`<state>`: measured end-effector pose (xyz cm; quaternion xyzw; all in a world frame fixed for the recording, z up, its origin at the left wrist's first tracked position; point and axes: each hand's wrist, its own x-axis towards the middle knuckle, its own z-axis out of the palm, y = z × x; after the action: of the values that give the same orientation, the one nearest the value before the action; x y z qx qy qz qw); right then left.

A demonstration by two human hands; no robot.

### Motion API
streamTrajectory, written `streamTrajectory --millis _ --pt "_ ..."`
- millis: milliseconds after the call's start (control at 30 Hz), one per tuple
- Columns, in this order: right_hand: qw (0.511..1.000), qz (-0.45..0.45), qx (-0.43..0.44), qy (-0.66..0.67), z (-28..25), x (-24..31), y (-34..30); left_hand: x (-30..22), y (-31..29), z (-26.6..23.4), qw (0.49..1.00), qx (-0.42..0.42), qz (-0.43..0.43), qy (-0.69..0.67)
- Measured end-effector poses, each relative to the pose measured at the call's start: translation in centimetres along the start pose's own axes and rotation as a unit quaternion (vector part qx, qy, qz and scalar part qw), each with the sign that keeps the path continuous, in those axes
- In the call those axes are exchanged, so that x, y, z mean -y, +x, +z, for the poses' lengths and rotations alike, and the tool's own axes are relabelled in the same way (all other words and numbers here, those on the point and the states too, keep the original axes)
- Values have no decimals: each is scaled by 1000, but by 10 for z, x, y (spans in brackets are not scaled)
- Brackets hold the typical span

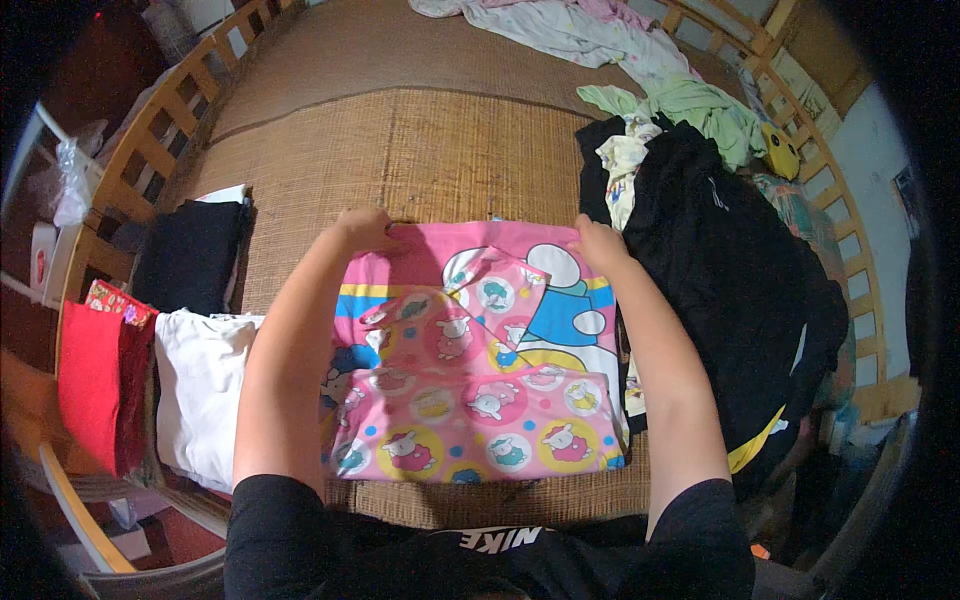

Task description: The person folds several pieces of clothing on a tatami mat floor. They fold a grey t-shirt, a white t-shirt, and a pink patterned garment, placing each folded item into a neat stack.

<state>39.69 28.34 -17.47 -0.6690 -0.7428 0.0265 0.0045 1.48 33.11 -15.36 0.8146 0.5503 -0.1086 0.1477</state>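
In front of me a pink cloth with cartoon sheep (480, 425) lies spread on a woven mat (480, 160). Its near part is folded in a straight band, and a loose flap with the same sheep print rests over the middle. The far part shows larger white, blue and yellow figures. At the far left corner my left hand (365, 230) is closed on the cloth's edge. My right hand (600, 245) grips the far right corner in the same way. Some fingertips of both hands are hidden.
Folded stacks stand at left: black clothes (190, 255), a white garment (203, 390) and red cloth (105, 385). A heap of black clothes (715, 300) lies right, with light-green cloth (710, 120) behind it. Wooden rails (170, 120) edge the bed. Pale bedding (560, 35) lies at the far end.
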Motion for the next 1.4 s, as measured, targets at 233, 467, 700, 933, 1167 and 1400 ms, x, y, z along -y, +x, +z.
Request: streamTrajectory --millis 233,467,700,933,1167,1400 --pt "999 -27 -18 7 -3 -32 7 12 20 12 977 -82 93 -171" --pt "980 -102 -89 144 4 45 11 -6 17 20 958 -130 86 -240" --pt "989 -92 -100 59 10 99 28 3 34 22 985 -138 43 -92" --pt "993 -12 -114 -22 18 56 17 19 -3 1 997 -79 18 21" --pt "998 17 -16 -62 10 -24 -6 65 -16 -12 998 40 -38 31" --pt "1000 6 1 -25 -7 -16 -11 72 -7 0 982 -107 14 -156"
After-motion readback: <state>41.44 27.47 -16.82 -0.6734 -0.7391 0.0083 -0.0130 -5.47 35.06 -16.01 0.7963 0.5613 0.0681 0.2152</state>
